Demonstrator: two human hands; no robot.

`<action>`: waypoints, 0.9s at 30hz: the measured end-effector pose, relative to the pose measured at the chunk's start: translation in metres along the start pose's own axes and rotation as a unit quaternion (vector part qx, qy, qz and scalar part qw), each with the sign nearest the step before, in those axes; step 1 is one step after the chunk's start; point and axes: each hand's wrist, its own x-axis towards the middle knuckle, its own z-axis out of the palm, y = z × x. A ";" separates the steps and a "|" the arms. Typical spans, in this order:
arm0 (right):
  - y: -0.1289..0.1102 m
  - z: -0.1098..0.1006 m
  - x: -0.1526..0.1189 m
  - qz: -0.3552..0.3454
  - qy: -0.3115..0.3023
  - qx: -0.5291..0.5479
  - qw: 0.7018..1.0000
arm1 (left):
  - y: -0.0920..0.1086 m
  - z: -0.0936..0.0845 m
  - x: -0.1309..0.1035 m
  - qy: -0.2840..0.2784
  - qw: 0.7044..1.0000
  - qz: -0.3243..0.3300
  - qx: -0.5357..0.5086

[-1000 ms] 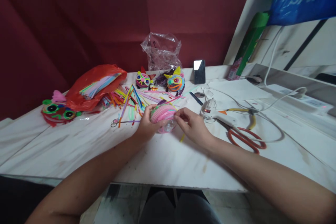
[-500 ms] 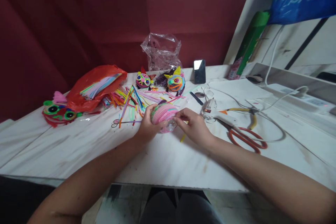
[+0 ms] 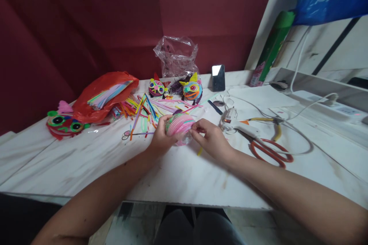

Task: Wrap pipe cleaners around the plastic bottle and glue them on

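Above the front middle of the table I hold a clear ball (image 3: 181, 126) partly wrapped in pink, green and purple pipe cleaners. My left hand (image 3: 161, 133) is closed around its left side, thumb across the near face. The lower right of the ball shows bare, see-through plastic. At its right edge, my right hand (image 3: 209, 136) pinches with thumb and forefinger where a pink pipe cleaner (image 3: 188, 122) runs to the fingertips. The pinched end itself is hidden. A short yellow piece (image 3: 199, 151) lies under the right hand.
Loose pipe cleaners (image 3: 145, 109) and a red bag (image 3: 100, 95) lie behind left, near small scissors (image 3: 125, 134). Finished pipe-cleaner animals (image 3: 192, 90) stand at the back. On the right are a corded glue gun (image 3: 240, 125), yellow-handled pliers (image 3: 276, 130), red-handled scissors (image 3: 271, 151) and a phone (image 3: 218, 78).
The ball has turned slightly in my hands, and less of its clear part shows. Both hands keep nearly the same place and hold.
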 end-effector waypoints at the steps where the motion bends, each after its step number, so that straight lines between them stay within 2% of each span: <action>1: -0.001 0.000 -0.001 -0.006 0.000 -0.002 1.000 | 0.001 0.000 0.000 0.006 1.000 -0.002 0.013; 4: -0.002 0.002 -0.002 -0.016 -0.002 -0.003 1.000 | 0.001 0.000 0.000 0.015 0.999 -0.011 0.046; 7: -0.002 0.000 0.000 -0.006 0.008 0.028 1.000 | -0.001 -0.001 0.001 0.018 0.999 -0.010 0.037; 13: -0.005 -0.023 0.010 -0.034 0.154 -0.008 0.988 | -0.004 -0.004 0.005 0.055 0.998 -0.026 0.010; 16: -0.003 -0.033 0.013 -0.018 0.193 -0.002 0.981 | -0.003 -0.004 0.007 0.089 0.994 -0.055 -0.012; 20: 0.001 -0.036 0.015 -0.001 0.186 -0.018 0.982 | -0.002 -0.005 0.008 0.117 0.990 -0.074 -0.011; 22: 0.002 -0.034 0.015 -0.021 0.175 -0.016 0.984 | -0.003 -0.006 0.008 0.121 0.990 -0.071 -0.007; 27: 0.000 -0.028 0.013 -0.068 0.082 -0.029 0.994 | -0.006 -0.007 0.007 0.114 0.991 -0.063 0.006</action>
